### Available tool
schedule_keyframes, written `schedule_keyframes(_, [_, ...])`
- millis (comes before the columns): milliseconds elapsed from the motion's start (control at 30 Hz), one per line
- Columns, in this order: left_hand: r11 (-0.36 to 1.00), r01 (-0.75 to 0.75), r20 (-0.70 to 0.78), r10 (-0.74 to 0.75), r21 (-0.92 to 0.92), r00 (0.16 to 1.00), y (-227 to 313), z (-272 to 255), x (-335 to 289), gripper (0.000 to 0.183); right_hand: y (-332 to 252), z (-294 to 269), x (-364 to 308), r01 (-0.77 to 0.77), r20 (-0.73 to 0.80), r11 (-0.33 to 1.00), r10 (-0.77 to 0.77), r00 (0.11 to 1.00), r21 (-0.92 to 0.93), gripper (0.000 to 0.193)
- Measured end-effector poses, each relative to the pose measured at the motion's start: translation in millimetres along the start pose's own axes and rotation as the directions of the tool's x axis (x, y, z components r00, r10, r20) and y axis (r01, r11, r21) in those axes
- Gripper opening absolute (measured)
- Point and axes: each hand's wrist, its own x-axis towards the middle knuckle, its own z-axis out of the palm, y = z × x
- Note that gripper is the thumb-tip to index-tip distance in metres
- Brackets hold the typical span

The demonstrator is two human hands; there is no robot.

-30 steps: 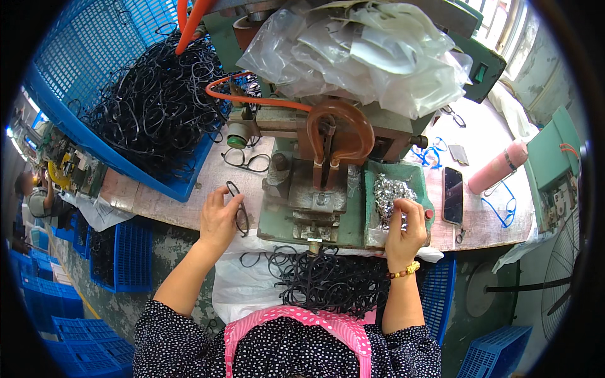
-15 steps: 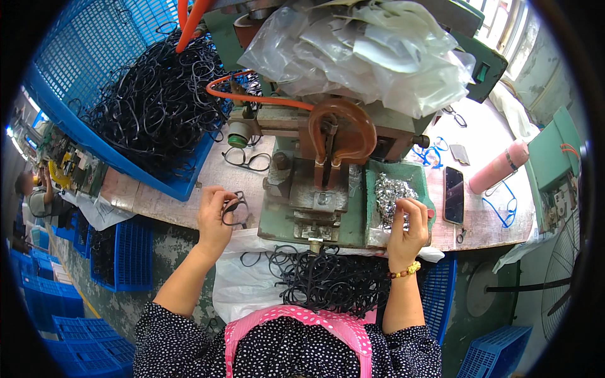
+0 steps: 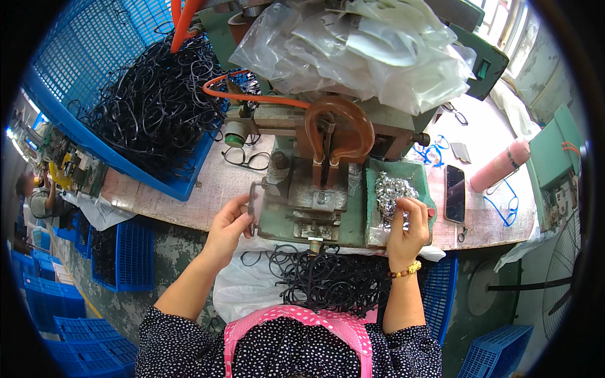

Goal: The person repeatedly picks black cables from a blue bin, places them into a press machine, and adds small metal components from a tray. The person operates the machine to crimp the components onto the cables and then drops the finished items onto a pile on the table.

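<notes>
My left hand [image 3: 225, 234] pinches a dark eyeglass frame [image 3: 253, 205], seen nearly edge-on, just left of the green press machine's base [image 3: 272, 220]. Over the near end of a green tray [image 3: 416, 171], my right hand [image 3: 406, 236] has its thumb and fingertips closed together. Small silvery metal pieces [image 3: 389, 186] fill that tray; whatever the fingertips hold is too small to make out. Between both hands stands the machine's metal fixture [image 3: 321, 201], with two brown prongs of a thick curved loop [image 3: 360, 120] pointing down at it.
A tilted blue crate [image 3: 82, 129] of black frames occupies the far left. One frame [image 3: 246, 159] lies beside the machine. More black frames [image 3: 328, 277] are heaped near my lap. To the right are a phone [image 3: 454, 194], a pink bottle [image 3: 501, 165] and a blue frame [image 3: 504, 205]. Plastic bags [image 3: 359, 50] hang above.
My left hand has moved right with the eyeglass frame, toward the machine's base, and the frame has turned nearly edge-on. My right hand stays at the tray of metal pieces.
</notes>
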Motion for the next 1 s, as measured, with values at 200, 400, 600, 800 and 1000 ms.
schedule_keyframes(200, [0.999, -0.026, 0.024, 0.025, 0.042, 0.999, -1.1, 2.6, -5.0, 0.031, -0.7, -0.6, 0.0, -0.008, 0.009, 1.000, 0.008, 1.000, 0.008, 0.015])
schedule_keyframes(400, [0.990, -0.112, 0.023, 0.110, 0.086, 0.994, 1.7, 5.8, -11.3, 0.024, -1.2, -0.8, 0.7, 0.005, 0.006, 1.000, -0.005, 1.000, 0.001, 0.015])
schedule_keyframes(600, [0.943, -0.309, -0.022, 0.314, 0.124, 0.949, 9.6, 10.3, -22.6, 0.023, 0.8, -1.2, -1.0, 0.005, 0.012, 1.000, -0.005, 1.000, 0.011, 0.015])
schedule_keyframes(800, [0.774, -0.545, 0.039, 0.564, 0.323, 0.825, 33.5, 14.9, -26.9, 0.024, -0.6, -3.3, 2.0, 0.008, 0.030, 0.999, -0.010, 0.999, 0.046, 0.017])
schedule_keyframes(1000, [0.821, -0.547, 0.033, 0.549, 0.162, 0.835, 72.5, 29.0, -32.3, 0.021, -32.2, -8.8, 16.0, -0.163, 0.036, 0.960, 0.159, 0.987, 0.229, 0.017])
